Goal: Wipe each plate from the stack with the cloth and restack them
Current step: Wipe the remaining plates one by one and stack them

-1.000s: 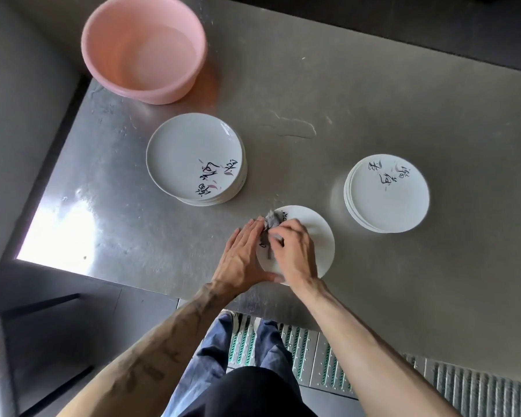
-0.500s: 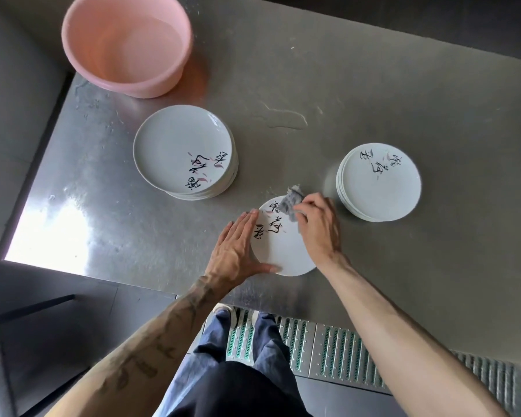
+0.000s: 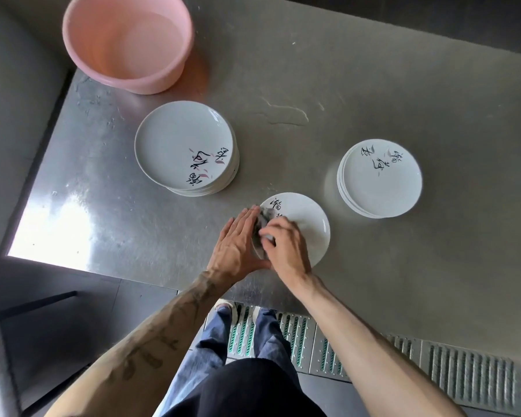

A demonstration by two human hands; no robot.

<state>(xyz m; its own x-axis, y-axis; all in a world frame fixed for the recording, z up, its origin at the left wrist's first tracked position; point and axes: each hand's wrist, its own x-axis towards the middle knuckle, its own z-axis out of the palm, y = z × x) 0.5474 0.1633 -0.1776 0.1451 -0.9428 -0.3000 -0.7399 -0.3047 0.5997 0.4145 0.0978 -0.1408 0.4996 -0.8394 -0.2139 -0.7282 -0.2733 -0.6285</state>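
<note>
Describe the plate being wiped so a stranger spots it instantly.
Find the steel table with the pink basin at its far left. Between the left stack and the right stack of plates, nearer the front edge, lies the single plate. Only it lies alone, touched by the left hand, the right hand and a cloth.

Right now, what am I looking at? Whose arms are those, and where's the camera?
There is no machine here, just a person. The camera sits on their head and looks down, so you see their own arms. On the metal table stand a pink basin, a left stack of plates and a right stack. A single plate lies between them. The right hand grips a grey cloth on it. The left hand rests flat at its edge.
</note>
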